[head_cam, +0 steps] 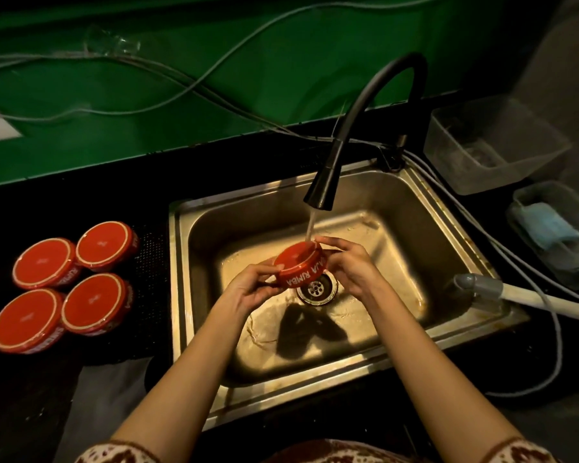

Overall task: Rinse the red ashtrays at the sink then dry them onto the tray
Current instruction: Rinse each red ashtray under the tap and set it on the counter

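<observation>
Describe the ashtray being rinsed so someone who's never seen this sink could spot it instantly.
Find the steel sink under the black faucet. Over its drain, the left hand and right hand hold one red ashtray in the running water. Unlike the four red ashtrays lying flat left of the sink, it is tilted.

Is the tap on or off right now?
On. Water falls from the tap onto the ashtray held over the sink.

- Your right hand point(348, 265) covers part of the lettering on the ashtray point(296, 262).
- Right of your hands, a white handle point(549, 301) runs out of view.
- Beyond your right hand, the clear tub point(472, 172) holds contents too blurred to tell.
</observation>
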The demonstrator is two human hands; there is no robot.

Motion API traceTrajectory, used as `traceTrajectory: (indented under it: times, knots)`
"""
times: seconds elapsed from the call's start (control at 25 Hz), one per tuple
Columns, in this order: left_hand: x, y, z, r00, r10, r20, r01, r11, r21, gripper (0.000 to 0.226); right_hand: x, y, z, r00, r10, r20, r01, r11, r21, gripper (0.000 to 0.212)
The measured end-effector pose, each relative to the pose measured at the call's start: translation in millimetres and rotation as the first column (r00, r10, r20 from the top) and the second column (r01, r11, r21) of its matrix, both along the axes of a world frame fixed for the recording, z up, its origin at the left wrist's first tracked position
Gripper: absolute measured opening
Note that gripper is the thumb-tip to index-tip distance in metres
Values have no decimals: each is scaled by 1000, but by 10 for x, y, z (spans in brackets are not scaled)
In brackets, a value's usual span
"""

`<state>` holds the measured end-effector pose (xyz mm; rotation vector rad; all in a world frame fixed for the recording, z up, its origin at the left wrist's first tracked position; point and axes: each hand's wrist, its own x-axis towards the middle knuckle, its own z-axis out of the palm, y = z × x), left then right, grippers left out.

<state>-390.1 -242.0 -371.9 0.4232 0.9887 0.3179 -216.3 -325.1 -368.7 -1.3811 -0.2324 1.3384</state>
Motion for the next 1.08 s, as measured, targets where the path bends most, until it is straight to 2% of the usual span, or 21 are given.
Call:
traceTrajectory:
  times: [0.12,0.2,0.28,0.44,0.6,0.76,0.92,1.08]
  knots:
    - [20,30,25,992,-106,-71,117,978,170,44,37,-21,38,997,-5,-83,1,999,-46,25]
    - [33,71,18,971,-164,-172,202,952,231,45,-2,-44,52,997,62,-41,-65,995,-82,10]
    - [13,105,1,952,-202,-230,258,934,248,49,-59,-33,53,996,88,13,-85,988,-128,13]
    - [-102,67,33,948,-200,-247,259,938,232,50,-189,96,35,997,66,30,-62,990,-125,21]
    - [-184,17,50,984,-117,-133,140,975,173,48,-264,173,3,987,138,83,-127,984,-122,19]
    - [-75,-3,38,985,-162,-59,170,972,161,45,-184,83,-40,999,46,-12,-47,996,-79,16]
    - [145,-49,87,945,-254,-205,301,922,245,46,-45,-111,-112,1000,19,-7,-19,995,-98,26]
    - [236,-94,107,903,-241,-355,372,852,369,49,36,-220,-153,999,41,-8,-42,992,-122,29]
